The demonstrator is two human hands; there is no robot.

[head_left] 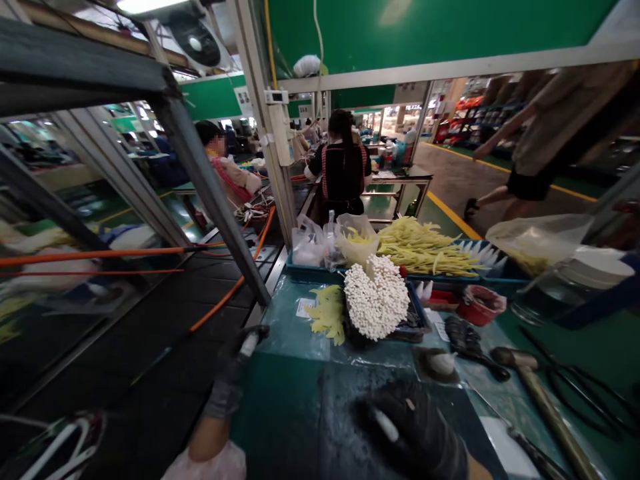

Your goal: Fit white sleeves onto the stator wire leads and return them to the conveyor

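Note:
My left hand (pixel 235 370), in a dark glove with a white-covered digit, reaches to the left edge of the worktable. Its fingers are blurred, and I cannot see anything held. My right hand (pixel 417 423), also dark-gloved with a white-wrapped digit, is palm down low over a dark mat (pixel 345 407). Motion smears its fingertips, and what lies beneath the palm is hidden. Beyond the hands stands a dense bundle of small white round-tipped pieces (pixel 376 297). A yellow-green leaf-shaped piece (pixel 327 313) lies just left of it. A small white lump (pixel 443 362) sits beyond my right hand.
Yellow-green strips (pixel 425 247) fill a blue tray behind the bundle. A red cup (pixel 483 305), a hammer (pixel 543 407) and black-handled scissors (pixel 575 373) are on the right. A dark conveyor-like surface (pixel 185 333) and a metal post (pixel 210 180) are on the left. A person (pixel 345 163) works ahead.

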